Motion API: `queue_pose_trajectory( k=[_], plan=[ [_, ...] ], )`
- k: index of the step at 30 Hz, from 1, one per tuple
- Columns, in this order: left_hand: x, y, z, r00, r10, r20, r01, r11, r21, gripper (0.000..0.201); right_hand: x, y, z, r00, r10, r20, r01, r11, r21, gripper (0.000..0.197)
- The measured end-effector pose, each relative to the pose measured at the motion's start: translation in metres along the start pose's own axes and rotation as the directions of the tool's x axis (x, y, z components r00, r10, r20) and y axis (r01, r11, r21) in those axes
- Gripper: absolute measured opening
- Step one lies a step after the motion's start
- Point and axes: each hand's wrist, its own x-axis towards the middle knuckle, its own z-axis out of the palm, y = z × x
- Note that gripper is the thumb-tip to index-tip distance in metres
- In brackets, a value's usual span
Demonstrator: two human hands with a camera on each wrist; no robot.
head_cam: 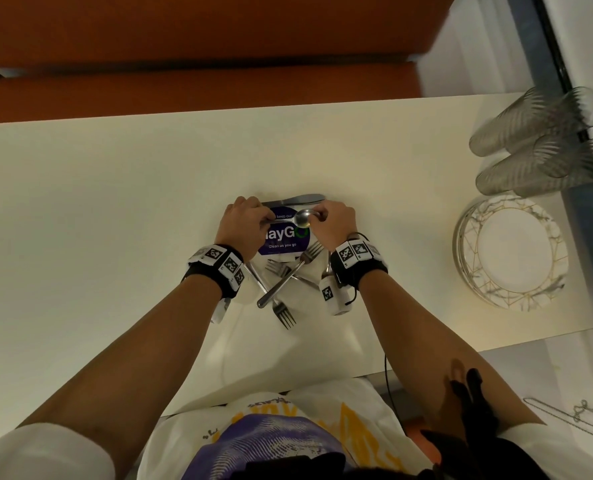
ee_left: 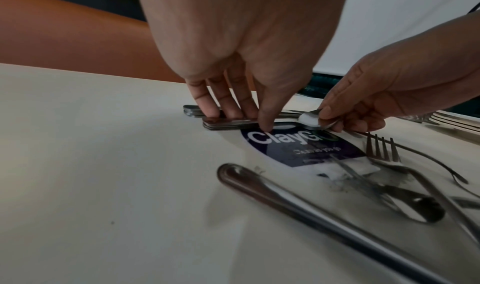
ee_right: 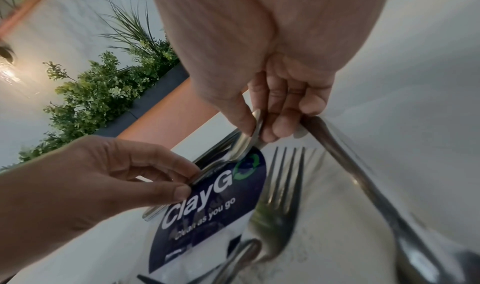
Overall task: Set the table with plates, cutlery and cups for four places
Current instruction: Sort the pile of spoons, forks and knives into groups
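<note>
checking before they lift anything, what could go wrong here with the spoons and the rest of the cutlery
1. Both hands hold the stacked spoons only by fingertips: the left hand at the handles, the right hand pinching the bowls. A lift could fan the stack or drop one.
2. The forks lie crossed just beneath the wrists, so a wristband could drag them.
3. The glasses and the stack of plates sit near the table's right edge, where a hurried reach might knock them.
</note>
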Motion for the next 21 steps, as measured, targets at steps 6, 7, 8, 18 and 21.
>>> queue_pose_trajectory(
  k=[6,7,8,18,21],
  plan=[
    [-0.005,0.0,-0.005,1.0,0.011,0.016,-0.011,1.0,0.002,0.025,-0.005,-0.003,-0.004,1.0,0.001,0.0,-0.001,1.0,-0.005,0.02],
    [-0.008,0.0,-0.006,1.0,0.012,0.008,-0.012,1.0,-0.003,0.027,-0.006,-0.003,-0.006,1.0,0.012,-0.004,-0.012,1.0,0.006,0.02],
    [-0.01,0.001,-0.007,1.0,0.01,-0.006,-0.01,1.0,-0.006,0.028,-0.007,-0.003,-0.008,1.0,0.026,-0.007,-0.026,0.999,0.019,0.02],
    [-0.038,0.014,-0.005,0.999,-0.004,-0.053,-0.004,0.991,-0.134,0.018,-0.041,0.016,-0.015,0.985,0.134,-0.112,-0.119,0.984,0.135,0.015],
    [-0.045,0.015,-0.001,0.999,0.025,-0.024,-0.028,0.993,-0.117,0.017,-0.05,0.023,-0.008,0.995,0.085,-0.048,-0.083,0.996,0.026,0.018]
  ],
)
